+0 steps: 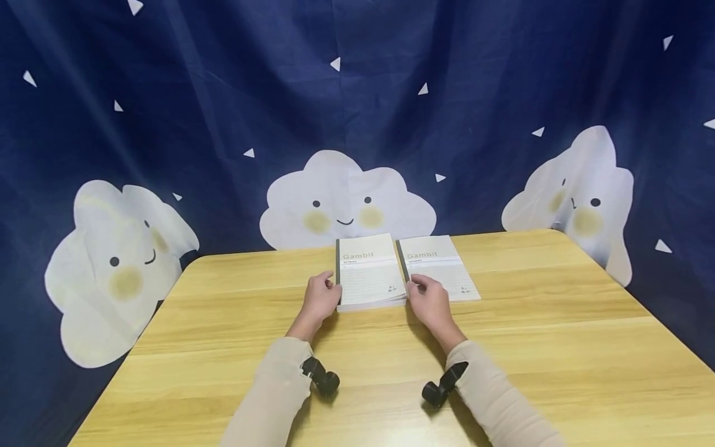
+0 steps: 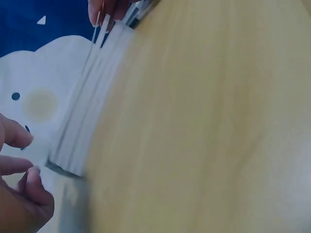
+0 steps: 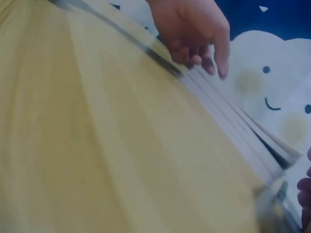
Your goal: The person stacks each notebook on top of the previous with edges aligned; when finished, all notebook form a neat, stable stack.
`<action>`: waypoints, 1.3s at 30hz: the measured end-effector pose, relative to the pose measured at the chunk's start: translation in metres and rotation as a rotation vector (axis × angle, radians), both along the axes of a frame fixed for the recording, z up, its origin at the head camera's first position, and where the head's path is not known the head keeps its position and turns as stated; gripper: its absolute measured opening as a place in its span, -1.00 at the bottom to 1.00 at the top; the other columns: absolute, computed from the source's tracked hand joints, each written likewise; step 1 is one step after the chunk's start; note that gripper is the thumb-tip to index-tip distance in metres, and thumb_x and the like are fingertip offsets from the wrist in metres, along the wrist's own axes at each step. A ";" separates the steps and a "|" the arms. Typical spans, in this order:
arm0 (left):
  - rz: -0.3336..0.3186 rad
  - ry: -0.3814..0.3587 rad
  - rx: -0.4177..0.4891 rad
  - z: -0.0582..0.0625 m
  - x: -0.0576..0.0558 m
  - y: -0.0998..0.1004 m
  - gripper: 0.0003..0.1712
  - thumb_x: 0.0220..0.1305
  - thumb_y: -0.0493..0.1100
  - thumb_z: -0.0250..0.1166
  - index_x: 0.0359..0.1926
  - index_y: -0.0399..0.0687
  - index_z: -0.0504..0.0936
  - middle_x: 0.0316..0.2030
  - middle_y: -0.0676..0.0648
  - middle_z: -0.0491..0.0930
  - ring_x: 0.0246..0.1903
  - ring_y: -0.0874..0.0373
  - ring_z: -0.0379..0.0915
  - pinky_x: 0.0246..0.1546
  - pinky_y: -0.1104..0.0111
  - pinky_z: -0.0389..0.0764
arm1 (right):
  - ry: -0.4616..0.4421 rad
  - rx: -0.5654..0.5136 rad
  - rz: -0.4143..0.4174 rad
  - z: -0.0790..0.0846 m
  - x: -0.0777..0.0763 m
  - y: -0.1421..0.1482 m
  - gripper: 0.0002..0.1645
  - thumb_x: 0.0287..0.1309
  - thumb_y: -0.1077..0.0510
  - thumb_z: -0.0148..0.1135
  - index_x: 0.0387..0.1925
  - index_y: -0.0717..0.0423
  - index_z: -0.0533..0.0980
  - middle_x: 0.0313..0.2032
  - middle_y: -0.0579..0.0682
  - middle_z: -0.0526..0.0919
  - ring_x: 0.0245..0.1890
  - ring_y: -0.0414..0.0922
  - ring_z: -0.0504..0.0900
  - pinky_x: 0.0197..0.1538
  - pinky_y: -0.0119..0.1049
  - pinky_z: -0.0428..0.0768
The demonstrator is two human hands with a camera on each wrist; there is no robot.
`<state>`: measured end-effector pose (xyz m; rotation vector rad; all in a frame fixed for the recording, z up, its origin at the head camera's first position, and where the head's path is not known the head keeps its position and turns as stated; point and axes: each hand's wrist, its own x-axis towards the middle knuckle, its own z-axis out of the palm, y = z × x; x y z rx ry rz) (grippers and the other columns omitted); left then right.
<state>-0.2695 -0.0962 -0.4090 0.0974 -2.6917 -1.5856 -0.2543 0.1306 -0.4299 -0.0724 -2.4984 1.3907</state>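
A stack of notebooks (image 1: 368,273) with pale "Gambit" covers and dark spines lies at the table's far side. My left hand (image 1: 322,298) is beside its spine side, fingers loosely bent; in the left wrist view that hand (image 2: 24,194) appears just off the stack's corner. At the near right corner, my right hand (image 1: 430,301) pinches the top notebook, whose corner is raised above those below. The right wrist view shows this gap in the stack (image 3: 233,121), with the right hand (image 3: 304,194) mostly cut off.
Just right of the stack, a second "Gambit" notebook (image 1: 441,264) lies partly behind the right hand. Both are on a wooden table (image 1: 357,372), near its far edge. A dark blue curtain (image 1: 475,124) with clouds hangs behind.
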 end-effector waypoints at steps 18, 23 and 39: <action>-0.179 0.016 0.013 0.039 -0.007 0.074 -0.42 0.22 -0.18 0.12 0.26 -0.25 0.36 -0.04 -0.21 0.48 -0.07 0.00 0.41 0.02 0.17 0.47 | -0.286 0.179 0.085 0.038 -0.022 0.067 -0.36 0.26 0.10 -0.02 0.25 0.44 0.26 0.18 0.39 0.39 0.22 0.24 0.35 0.25 0.03 0.34; -0.234 -0.053 0.043 0.036 -0.008 0.095 -0.40 0.25 -0.15 0.11 0.29 -0.26 0.32 0.06 -0.24 0.45 0.00 -0.04 0.42 0.03 0.16 0.49 | -0.344 0.197 0.082 0.042 -0.023 0.078 -0.33 0.28 0.08 -0.06 0.28 0.47 0.19 0.24 0.40 0.30 0.26 0.26 0.27 0.28 0.05 0.31; -0.289 -0.180 0.008 0.036 0.002 0.139 -0.25 0.28 -0.04 0.07 0.37 -0.34 0.12 0.36 -0.27 0.16 0.33 -0.14 0.11 0.30 0.08 0.23 | -0.426 0.191 0.035 0.045 -0.023 0.098 -0.30 0.24 0.08 -0.11 0.28 0.50 0.17 0.28 0.43 0.21 0.29 0.28 0.20 0.31 0.07 0.25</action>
